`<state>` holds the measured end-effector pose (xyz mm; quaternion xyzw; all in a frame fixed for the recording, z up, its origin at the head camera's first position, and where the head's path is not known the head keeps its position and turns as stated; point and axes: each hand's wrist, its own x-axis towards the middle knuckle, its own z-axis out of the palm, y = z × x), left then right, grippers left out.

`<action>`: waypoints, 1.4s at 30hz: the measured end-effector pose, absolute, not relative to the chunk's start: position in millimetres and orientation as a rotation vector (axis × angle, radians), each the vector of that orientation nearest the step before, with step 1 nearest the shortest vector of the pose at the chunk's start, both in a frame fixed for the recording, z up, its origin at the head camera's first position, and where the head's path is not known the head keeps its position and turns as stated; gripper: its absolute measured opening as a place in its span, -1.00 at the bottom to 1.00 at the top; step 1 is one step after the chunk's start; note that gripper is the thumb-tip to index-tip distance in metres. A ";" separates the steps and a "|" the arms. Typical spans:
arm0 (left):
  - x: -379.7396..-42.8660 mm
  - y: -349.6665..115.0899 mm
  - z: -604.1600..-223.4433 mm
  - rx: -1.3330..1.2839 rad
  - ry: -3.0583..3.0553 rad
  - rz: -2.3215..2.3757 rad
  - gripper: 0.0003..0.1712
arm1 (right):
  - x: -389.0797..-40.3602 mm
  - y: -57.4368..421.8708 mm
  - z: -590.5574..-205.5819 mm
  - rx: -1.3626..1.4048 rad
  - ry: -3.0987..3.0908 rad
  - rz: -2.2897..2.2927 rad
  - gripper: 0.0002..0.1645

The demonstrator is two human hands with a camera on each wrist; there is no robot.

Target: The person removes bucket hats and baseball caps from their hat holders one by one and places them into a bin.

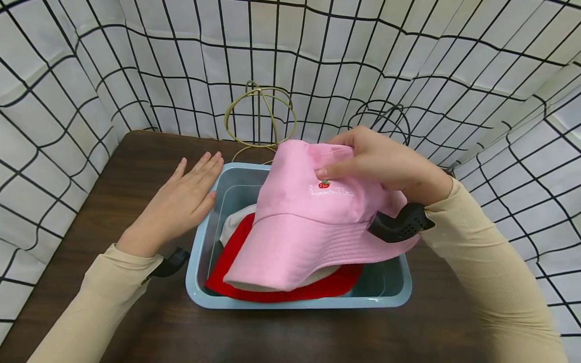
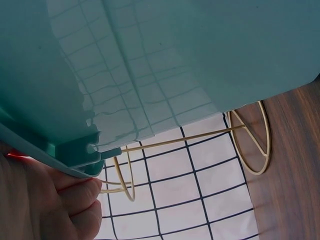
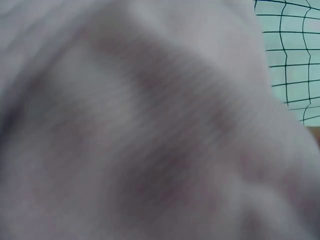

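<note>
A pink baseball cap [image 1: 313, 222] with a small strawberry and white lettering is held over a light blue plastic basin [image 1: 297, 302]. My right hand [image 1: 376, 159] pinches the cap's crown, the thumb on its front and the other fingers mostly hidden behind. Under the pink cap, a red brim [image 1: 231, 257] and a piece of white cloth [image 1: 233, 222] lie inside the basin. My left hand [image 1: 183, 199] rests against the basin's left rim, its fingers straight. Blurred pink cloth [image 3: 150, 125] fills most of the right wrist view.
Behind the basin stands a gold wire stand [image 1: 259, 116], with a black wire stand [image 1: 386, 118] to its right. Black wire grid [image 1: 227, 43] backed by white cloth encloses the dark wooden table [image 1: 150, 312] at the back and sides.
</note>
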<state>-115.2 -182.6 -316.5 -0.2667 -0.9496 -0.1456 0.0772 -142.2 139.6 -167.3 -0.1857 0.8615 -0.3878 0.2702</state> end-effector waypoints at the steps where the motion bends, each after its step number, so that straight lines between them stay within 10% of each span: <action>1: -115.0 -183.0 -316.5 -0.798 -2.847 -0.436 -0.26 | -142.0 139.6 -165.9 -0.492 2.316 -1.039 -0.71; 28: -116.6 -184.2 -319.5 -0.811 -2.832 -0.461 -0.31 | -169.0 75.3 -295.2 -0.293 2.426 -1.008 -0.76; 42: -115.3 -183.4 -315.8 -0.804 -2.836 -0.428 -0.30 | -163.9 72.2 -303.2 -0.541 2.636 -0.851 -0.76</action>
